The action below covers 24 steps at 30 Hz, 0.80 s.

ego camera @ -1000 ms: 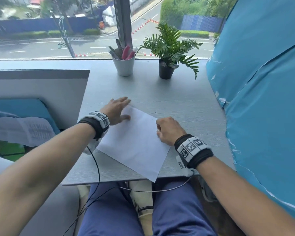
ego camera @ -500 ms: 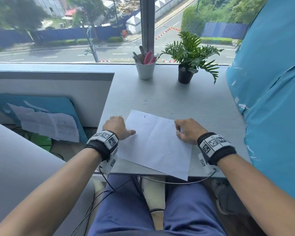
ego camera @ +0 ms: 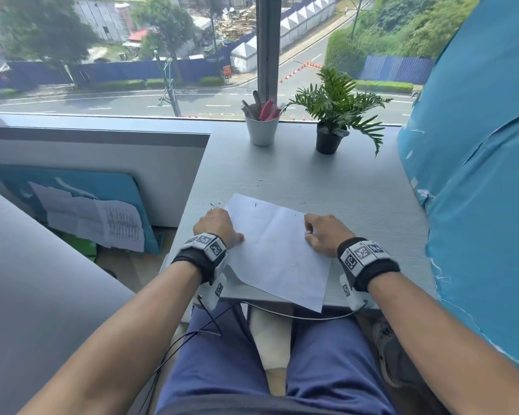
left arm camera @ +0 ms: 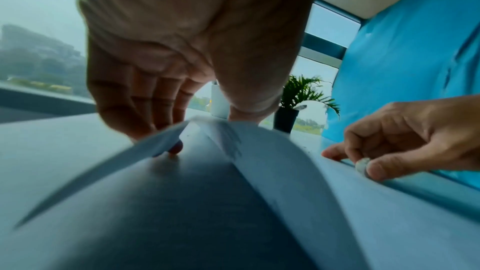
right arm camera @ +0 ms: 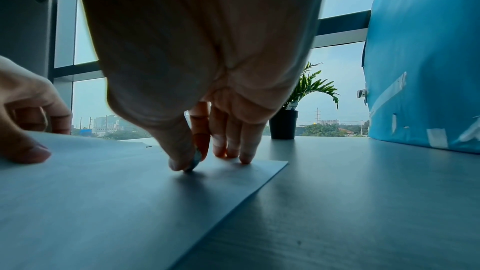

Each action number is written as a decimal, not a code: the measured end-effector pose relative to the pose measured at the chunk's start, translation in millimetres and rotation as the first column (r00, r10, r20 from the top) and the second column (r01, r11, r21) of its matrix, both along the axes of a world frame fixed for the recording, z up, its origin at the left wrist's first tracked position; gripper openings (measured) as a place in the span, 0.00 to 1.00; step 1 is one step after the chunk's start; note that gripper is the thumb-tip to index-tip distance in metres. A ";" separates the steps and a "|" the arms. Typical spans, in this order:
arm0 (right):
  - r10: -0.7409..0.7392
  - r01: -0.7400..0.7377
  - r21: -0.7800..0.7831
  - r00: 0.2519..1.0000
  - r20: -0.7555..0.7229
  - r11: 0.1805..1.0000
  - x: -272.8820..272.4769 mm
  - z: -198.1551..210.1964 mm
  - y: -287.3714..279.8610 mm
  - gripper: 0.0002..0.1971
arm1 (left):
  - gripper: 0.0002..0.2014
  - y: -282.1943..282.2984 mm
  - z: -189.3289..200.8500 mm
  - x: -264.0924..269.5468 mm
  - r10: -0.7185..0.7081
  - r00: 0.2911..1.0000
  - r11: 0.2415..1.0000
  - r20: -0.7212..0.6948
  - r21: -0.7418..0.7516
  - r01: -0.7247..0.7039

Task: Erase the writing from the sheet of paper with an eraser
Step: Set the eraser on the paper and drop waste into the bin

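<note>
Left hand point(ego camera: 219, 226) lifted sheet point(ego camera: 277, 250) edge; sheet skewed.

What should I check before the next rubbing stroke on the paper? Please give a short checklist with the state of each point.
1. Small grey-white eraser pinched by the right hand: ok.
2. Eraser touching the white sheet of paper: ok, seen in the right wrist view.
3. Left hand holding the sheet down: not ok; the left edge is lifted there.
4. Sheet fully on the grey table: not ok; the near corner overhangs.
5. Writing left to erase: cannot tell.
</note>
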State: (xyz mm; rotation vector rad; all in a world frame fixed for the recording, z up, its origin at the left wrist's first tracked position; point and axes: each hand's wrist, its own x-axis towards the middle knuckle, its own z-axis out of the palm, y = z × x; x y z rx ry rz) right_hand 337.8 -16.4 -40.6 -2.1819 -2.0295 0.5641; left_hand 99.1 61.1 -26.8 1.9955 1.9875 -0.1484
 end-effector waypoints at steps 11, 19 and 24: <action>-0.063 0.065 0.000 0.976 -0.209 0.998 -7.1 17.0 4.5 0.06 | 0.25 55.2 53.9 -22.0 0.029 0.983 0.988 0.181 -0.154 -0.001; -0.138 0.162 0.042 0.929 -0.343 0.986 13.5 40.7 10.1 0.07 | 0.11 91.3 133.7 -45.5 -0.205 0.972 0.976 0.115 -0.052 0.212; -0.123 0.165 0.084 0.921 -0.369 0.983 12.8 50.5 11.6 0.09 | 0.13 99.3 162.7 -48.5 -0.425 0.905 0.899 0.010 0.118 0.421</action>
